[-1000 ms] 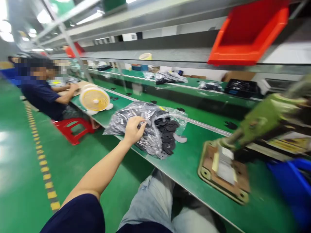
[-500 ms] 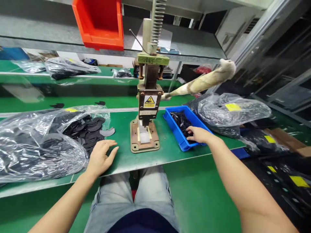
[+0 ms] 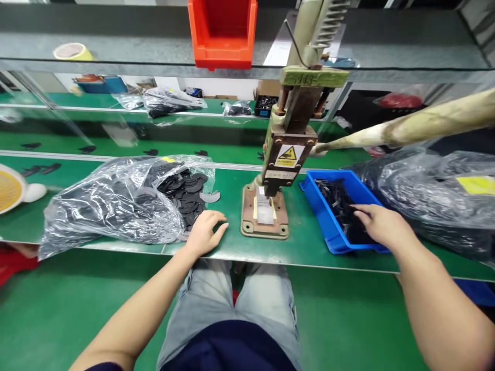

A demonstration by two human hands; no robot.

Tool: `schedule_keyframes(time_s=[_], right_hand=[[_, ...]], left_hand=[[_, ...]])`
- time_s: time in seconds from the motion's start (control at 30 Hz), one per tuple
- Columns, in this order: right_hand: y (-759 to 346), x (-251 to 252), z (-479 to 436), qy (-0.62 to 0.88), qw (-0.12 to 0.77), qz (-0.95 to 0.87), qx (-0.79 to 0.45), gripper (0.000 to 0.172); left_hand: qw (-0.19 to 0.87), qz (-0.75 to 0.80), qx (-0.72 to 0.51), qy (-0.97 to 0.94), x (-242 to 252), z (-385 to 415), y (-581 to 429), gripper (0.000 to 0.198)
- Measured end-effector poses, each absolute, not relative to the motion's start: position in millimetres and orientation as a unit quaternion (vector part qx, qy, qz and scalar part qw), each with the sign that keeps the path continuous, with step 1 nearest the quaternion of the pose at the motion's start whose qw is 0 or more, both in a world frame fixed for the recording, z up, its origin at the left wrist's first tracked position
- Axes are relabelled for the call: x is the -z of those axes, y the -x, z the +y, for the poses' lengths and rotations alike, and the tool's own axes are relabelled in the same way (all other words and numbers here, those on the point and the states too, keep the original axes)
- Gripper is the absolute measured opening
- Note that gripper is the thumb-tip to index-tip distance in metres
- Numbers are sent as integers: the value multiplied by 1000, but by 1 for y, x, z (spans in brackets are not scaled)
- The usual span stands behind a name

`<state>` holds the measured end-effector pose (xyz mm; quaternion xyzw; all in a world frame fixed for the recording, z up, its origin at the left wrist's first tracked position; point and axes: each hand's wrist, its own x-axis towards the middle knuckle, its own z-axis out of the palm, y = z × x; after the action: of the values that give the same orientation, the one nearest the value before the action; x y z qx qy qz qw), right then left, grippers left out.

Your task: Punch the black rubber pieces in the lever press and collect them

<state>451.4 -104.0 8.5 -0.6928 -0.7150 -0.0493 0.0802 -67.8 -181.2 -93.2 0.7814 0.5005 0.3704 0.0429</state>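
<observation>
My left hand (image 3: 208, 233) rests on the green table near its front edge, fingers loosely bent and apart, with nothing in it. Just beyond it, curved flat black pieces (image 3: 189, 196) spill from the mouth of a clear plastic bag (image 3: 116, 201). One greyer curved piece (image 3: 210, 197) lies at the edge of the pile. Over the blue bin (image 3: 328, 234), my right hand (image 3: 382, 225) has thumb and forefinger pinched among small black parts (image 3: 336, 198); what they grip is too small to make out. Between my hands stands a hand press (image 3: 293, 139), its ram above a pale block (image 3: 265, 211).
The press lever (image 3: 410, 123) sticks out to the right above the bin. A large plastic bag (image 3: 436, 190) lies right of the bin. An orange-red bin (image 3: 223, 38) sits on the shelf overhead. A yellow-and-white round object (image 3: 10, 188) is at far left.
The view has turned left, so everything appears further right. My right hand stays at the blue bin with its fingers among the parts; my left hand stays beside the black pile.
</observation>
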Motion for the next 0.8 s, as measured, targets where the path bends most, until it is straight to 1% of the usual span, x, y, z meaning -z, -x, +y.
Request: schedule_keyframes(time_s=[0.1, 0.17, 0.2, 0.23, 0.33, 0.4, 0.47, 0.6, 0.7, 0.8], right_hand=[[-418, -18, -137, 645, 188, -738, 63, 38], [-379, -15, -163, 580, 248, -775, 37, 35], [-356, -11, -175, 551, 269, -790, 27, 30], [-334, -5, -186, 499, 313, -808, 0, 27], [-278, 12, -210, 383, 373, -842, -73, 27], [-257, 20, -219, 349, 387, -847, -103, 30], [-247, 27, -223, 336, 401, -844, -122, 32], [-247, 36, -222, 334, 412, -838, -130, 34], [-249, 38, -222, 335, 410, -839, -126, 35], [-249, 40, -223, 335, 409, -840, -123, 36]], left_hand=[[65, 482, -421, -766, 82, -188, 54, 15], [101, 457, -452, -759, 69, -195, 37, 21], [126, 441, -464, -758, 62, -200, 27, 25], [153, 422, -472, -759, 54, -204, 16, 28], [219, 356, -468, -778, 36, -213, -10, 36], [228, 327, -463, -791, 30, -217, -20, 34], [219, 315, -466, -797, 30, -219, -22, 27], [216, 321, -464, -797, 34, -223, -17, 21], [225, 337, -456, -792, 39, -226, -15, 22], [227, 350, -458, -785, 41, -229, -16, 30]])
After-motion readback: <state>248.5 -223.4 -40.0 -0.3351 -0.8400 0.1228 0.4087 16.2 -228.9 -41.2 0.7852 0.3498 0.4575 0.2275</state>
